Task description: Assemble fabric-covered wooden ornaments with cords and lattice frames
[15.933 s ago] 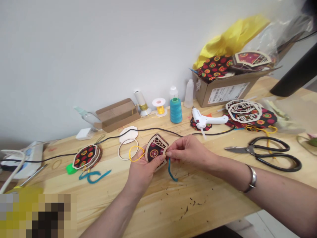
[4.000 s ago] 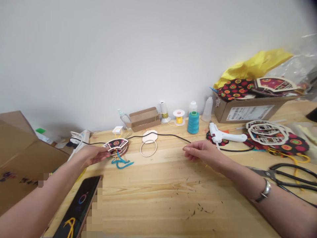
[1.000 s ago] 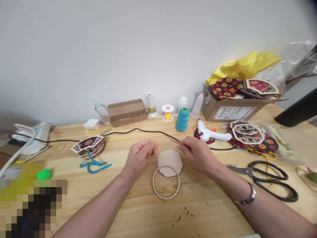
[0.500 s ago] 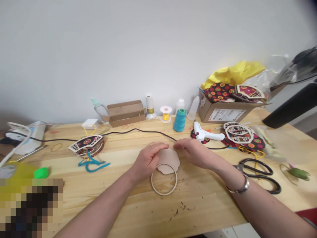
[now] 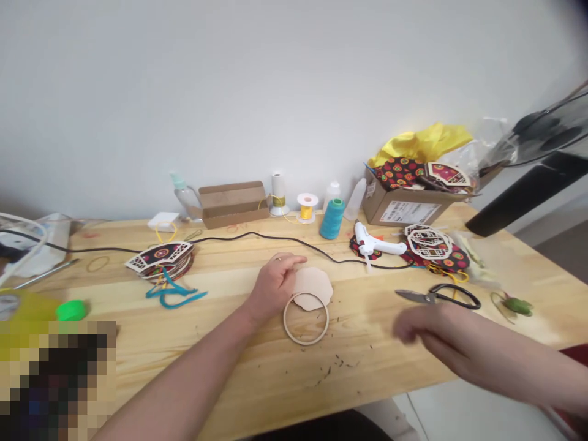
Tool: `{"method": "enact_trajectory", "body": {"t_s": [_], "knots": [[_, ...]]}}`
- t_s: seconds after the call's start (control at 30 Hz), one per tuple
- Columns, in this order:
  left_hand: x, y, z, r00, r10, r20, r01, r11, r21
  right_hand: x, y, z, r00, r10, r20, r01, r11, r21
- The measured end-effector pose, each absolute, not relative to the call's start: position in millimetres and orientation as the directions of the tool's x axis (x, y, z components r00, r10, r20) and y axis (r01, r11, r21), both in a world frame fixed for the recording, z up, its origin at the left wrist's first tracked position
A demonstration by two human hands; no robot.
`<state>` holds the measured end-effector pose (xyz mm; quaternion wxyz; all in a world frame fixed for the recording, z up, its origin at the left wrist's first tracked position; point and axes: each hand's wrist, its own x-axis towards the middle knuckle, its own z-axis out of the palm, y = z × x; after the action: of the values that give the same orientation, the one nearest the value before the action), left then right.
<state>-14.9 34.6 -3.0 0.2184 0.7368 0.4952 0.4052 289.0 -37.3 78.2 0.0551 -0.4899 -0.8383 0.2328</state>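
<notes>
A pale scalloped flat piece lies on the wooden table, and a thin round hoop overlaps its lower edge. My left hand rests at the left edge of the scalloped piece, a ring on one finger, its index finger stretched out; what is under the palm is hidden. My right hand is over the table at the right, blurred, its fingertips smeared by motion. Just beyond it lie black-handled scissors, with one handle partly covered by that hand.
A white glue gun, a teal thread cone and yellow thread spool stand or lie behind. A black cable crosses the table. Patterned pieces lie left. A filled cardboard box stands back right.
My right hand has moved away from the scalloped piece, to the right and nearer me, by the scissors. My left hand has stayed beside the piece. The view has shifted slightly.
</notes>
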Motion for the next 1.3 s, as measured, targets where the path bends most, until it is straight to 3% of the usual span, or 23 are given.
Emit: {"method": "enact_trajectory", "body": {"t_s": [0.2, 0.5, 0.63, 0.73, 0.9, 1.0, 1.13, 1.3], "knots": [[-15, 32, 0, 0.079, 0.939, 0.334, 0.581, -0.315, 0.750, 202, 25, 51, -0.520, 0.854, 0.008, 0.738, 0.454, -0.499], [-14, 35, -3, 0.038, 0.934, 0.356, 0.797, -0.243, 0.553, 170, 48, 39, -0.584, 0.804, -0.112, 0.775, 0.511, -0.372], [-9, 31, -3, 0.064, 0.956, 0.287, 0.831, -0.210, 0.516, 173, 51, 30, -0.581, 0.803, -0.133, 0.767, 0.485, -0.419], [-5, 27, 2, 0.082, 0.969, 0.232, 0.798, -0.203, 0.567, 177, 51, 23, -0.572, 0.816, -0.086, 0.727, 0.456, -0.514], [-4, 22, 9, 0.080, 0.974, 0.211, 0.480, -0.223, 0.849, 178, 48, 25, -0.522, 0.853, 0.000, 0.644, 0.394, -0.656], [-5, 24, 10, 0.014, 0.999, 0.035, 0.158, -0.037, 0.987, 176, 52, 26, -0.486, 0.874, -0.014, 0.513, 0.272, -0.814], [-7, 30, 9, 0.000, 0.989, -0.150, -0.175, 0.148, 0.973, 176, 62, 19, -0.376, 0.923, 0.082, 0.245, 0.184, -0.952], [-9, 35, 7, 0.107, 0.967, -0.233, -0.312, 0.255, 0.915, 181, 72, 13, -0.274, 0.958, 0.089, 0.247, 0.159, -0.956]]}}
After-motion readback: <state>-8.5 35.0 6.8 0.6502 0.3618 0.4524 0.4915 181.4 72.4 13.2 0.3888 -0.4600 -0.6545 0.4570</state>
